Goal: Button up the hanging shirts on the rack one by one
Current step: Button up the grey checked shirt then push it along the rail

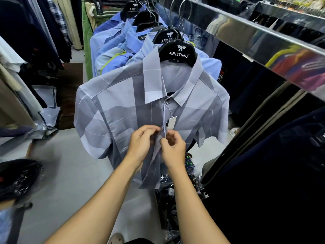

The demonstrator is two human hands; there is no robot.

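On my left I see dark garments (35,29) hanging over a pale floor (70,182) strewn with plastic bags (42,127). At centre, my left hand (142,143) and right hand (173,148) pinch the placket of the grey checked shirt (123,106), fingers curled on its edges, just below a dark button. It hangs on a black hanger (181,51) from the shiny rail (263,41), blue shirts (112,44) behind it.
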